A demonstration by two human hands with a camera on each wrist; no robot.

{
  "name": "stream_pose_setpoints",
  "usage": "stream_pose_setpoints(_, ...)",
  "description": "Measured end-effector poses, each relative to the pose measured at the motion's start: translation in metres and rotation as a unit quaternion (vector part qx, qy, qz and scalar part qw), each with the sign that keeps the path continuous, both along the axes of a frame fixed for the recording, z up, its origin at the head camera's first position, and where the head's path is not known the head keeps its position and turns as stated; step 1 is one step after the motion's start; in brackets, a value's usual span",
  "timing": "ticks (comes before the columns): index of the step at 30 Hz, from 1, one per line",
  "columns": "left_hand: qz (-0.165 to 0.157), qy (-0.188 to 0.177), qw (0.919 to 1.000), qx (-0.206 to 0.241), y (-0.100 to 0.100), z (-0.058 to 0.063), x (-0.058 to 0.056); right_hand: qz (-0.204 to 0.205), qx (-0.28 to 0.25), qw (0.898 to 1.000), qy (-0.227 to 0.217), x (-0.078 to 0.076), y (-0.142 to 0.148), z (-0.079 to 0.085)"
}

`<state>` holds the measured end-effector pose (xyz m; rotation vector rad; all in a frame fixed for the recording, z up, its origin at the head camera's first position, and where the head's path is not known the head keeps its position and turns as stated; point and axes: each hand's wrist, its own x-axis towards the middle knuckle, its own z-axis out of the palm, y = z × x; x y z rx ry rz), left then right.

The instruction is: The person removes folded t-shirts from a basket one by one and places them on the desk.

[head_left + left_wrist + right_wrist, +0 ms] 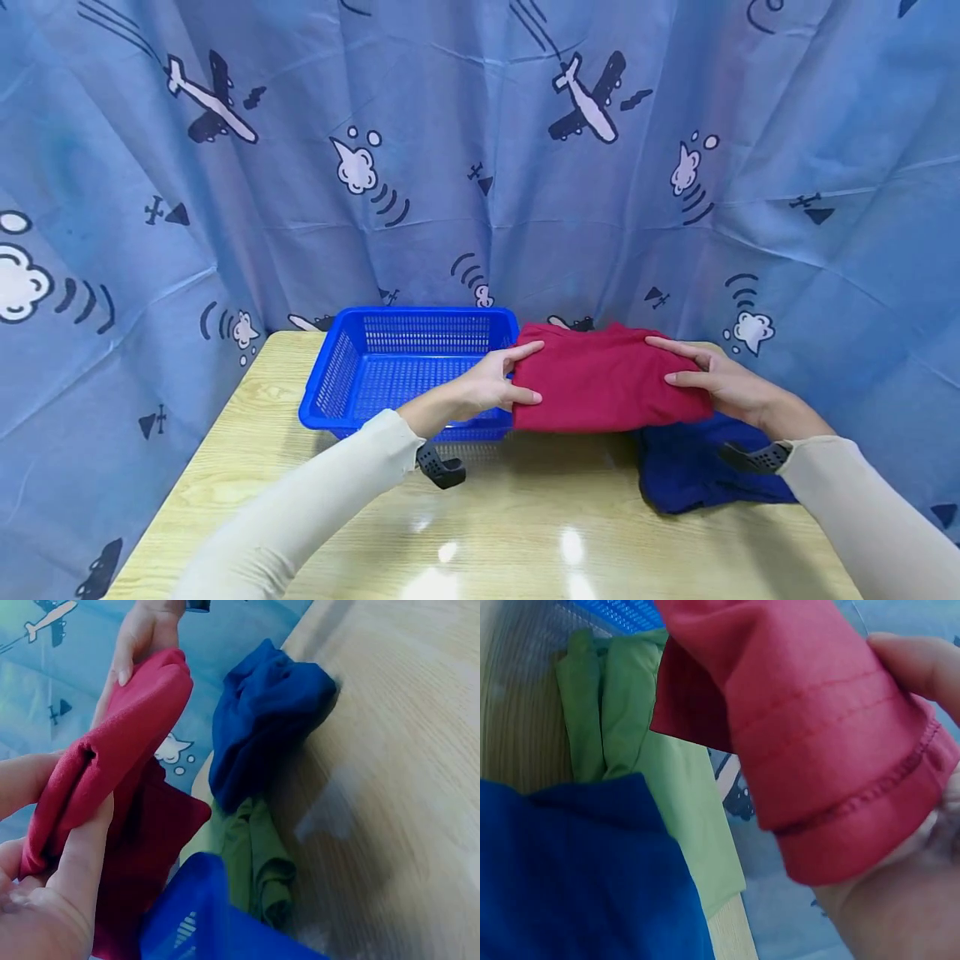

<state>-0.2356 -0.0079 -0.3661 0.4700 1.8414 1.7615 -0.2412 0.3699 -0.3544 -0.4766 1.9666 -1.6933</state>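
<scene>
Both hands hold a folded red garment (600,379) up between them, off the table, just to the right of the blue basket. My left hand (491,383) grips its left end, with the thumb on the near face and fingers round the edge. At the other end, my right hand (731,387) pinches the cloth between thumb and fingers. Stitched seams run across the red fabric (825,742) in the right wrist view, and a loose dark red fold hangs below it in the left wrist view.
The blue perforated plastic basket (318,375) stands at the back of the wooden table (360,533). On the right lies a crumpled dark blue cloth (697,467). Beside it, a green cloth (686,810) shows in both wrist views. A patterned blue curtain (420,150) hangs behind the table.
</scene>
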Motion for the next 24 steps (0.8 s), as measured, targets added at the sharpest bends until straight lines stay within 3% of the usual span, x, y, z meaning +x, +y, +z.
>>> stream_pose_setpoints(4,-0.005,0.002,1.0000,-0.004,0.013,-0.006,0.004,-0.003,-0.014,1.000,-0.017,0.003,0.013,-0.005)
stream_pose_setpoints(10,-0.031,0.019,0.9992,-0.018,0.028,-0.011,0.009,-0.037,0.037,0.998,-0.019,0.011,0.028,-0.010)
stream_pose_setpoints(14,-0.048,0.046,0.9968,-0.045,0.035,-0.017,0.012,-0.017,0.031,0.999,-0.034,0.014,0.036,-0.014)
stream_pose_setpoints(20,-0.078,0.098,0.9875,-0.095,0.042,-0.024,0.018,0.020,-0.004,0.998,-0.065,0.018,0.046,-0.022)
stream_pose_setpoints(24,-0.085,0.134,0.9754,-0.153,0.045,-0.030,0.021,0.029,-0.012,0.997,-0.076,0.019,0.050,-0.029)
